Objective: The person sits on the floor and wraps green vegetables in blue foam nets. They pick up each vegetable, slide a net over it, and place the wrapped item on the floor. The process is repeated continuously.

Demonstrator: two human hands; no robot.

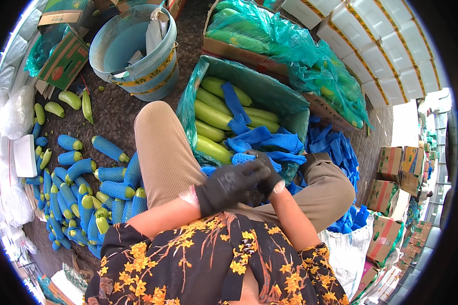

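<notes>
My left hand (227, 185), in a black glove, crosses over my right hand (267, 173), gloved alike, in front of my lap. The fingers overlap, hiding whatever may lie between them. A blue foam-mesh sleeve (242, 158) shows right beside my right fingertips; whether it is gripped cannot be told. Just beyond is a carton (248, 70) lined with green plastic film. Several pale green zucchini (212, 114) lie inside, with loose blue mesh sleeves (282, 143) heaped over their near right side.
Sleeved zucchini (86, 209) cover the floor at left; bare ones (70, 100) lie farther up. A blue bucket (133, 57) stands beyond my left knee. Film-covered cartons (259, 65) sit behind the open one. More blue sleeves (334, 148) and a white sack (347, 244) are at right.
</notes>
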